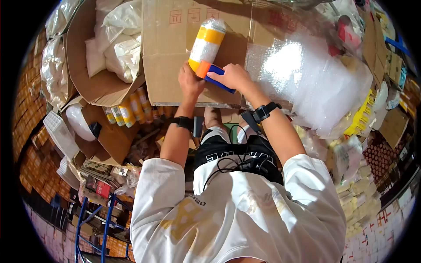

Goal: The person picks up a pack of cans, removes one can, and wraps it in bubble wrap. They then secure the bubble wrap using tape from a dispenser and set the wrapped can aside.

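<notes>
A yellow and white cylinder wrapped in clear bubble wrap (206, 46) lies at a slant on the cardboard surface (164, 79). My left hand (190, 82) is closed at its lower end, with the fingertips partly hidden. In my right hand (234, 78) is a blue hand tool with an orange end (222, 82), which looks like a tape dispenser. Its orange end is against the lower part of the wrapped cylinder, close to my left hand.
Bubble wrap sheets (280, 70) lie on the right of the surface. To the left stands a large carton (76, 57) with white plastic bags (125, 55). Several yellow-banded cylinders (127, 115) stand below it. A blue metal frame (105, 228) is at lower left.
</notes>
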A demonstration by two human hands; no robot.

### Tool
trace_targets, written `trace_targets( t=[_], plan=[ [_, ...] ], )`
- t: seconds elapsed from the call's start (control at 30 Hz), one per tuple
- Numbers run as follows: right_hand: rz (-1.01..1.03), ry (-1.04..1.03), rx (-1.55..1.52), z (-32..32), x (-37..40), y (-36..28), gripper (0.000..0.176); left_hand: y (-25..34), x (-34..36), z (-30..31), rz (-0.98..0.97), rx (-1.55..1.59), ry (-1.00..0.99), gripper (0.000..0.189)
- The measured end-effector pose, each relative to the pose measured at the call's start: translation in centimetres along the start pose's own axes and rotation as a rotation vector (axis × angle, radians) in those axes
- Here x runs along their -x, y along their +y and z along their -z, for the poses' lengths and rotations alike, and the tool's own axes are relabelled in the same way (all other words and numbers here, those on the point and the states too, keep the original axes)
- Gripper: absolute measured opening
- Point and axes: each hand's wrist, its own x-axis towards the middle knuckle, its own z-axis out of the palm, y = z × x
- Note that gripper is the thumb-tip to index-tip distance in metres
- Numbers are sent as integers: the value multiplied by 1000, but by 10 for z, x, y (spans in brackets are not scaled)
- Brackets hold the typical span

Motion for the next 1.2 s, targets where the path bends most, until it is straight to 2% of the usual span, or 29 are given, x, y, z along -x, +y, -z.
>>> trace_targets(
  t=[0.03,0.07,0.17,0.2,0.3,0.33,0.47,0.57,0.7,0.9,1.0,1.1,1.13,1.2],
  plan=[
    [1,-1,-19,-3,3,0,77,-12,-6,7,36,28,-102,92],
    [-23,-55,-22,-3,5,-1,78,-27,-17,21,-15,336,-286,91],
    [-59,-117,-1,8,-2,0,80,-24,-19,34,-45,180,-333,94],
    [-58,-104,21,6,-2,3,81,-12,-5,30,-68,-39,-165,95],
    [-42,-91,34,6,-1,9,80,22,21,15,-32,-153,72,103],
    [-32,-85,33,3,-1,12,80,25,22,11,-46,-137,146,97],
    [-26,-127,-65,2,9,17,78,2,8,2,-7,-43,69,86],
    [-84,-146,27,8,18,19,77,5,-1,25,29,-64,-87,83],
    [-133,-82,97,4,15,17,72,3,-5,23,11,-5,-103,80],
    [-295,13,89,3,23,-20,63,6,-3,15,41,-86,-81,75],
    [-362,48,91,-1,23,-28,54,17,2,2,72,-134,35,74],
    [-464,136,4,-5,31,-42,46,26,9,-2,23,-249,119,73],
    [-477,140,136,-16,18,-36,42,24,4,3,70,-216,31,74],
    [-525,200,20,-20,26,-5,43,20,-4,15,119,-135,-94,77]
  ],
)
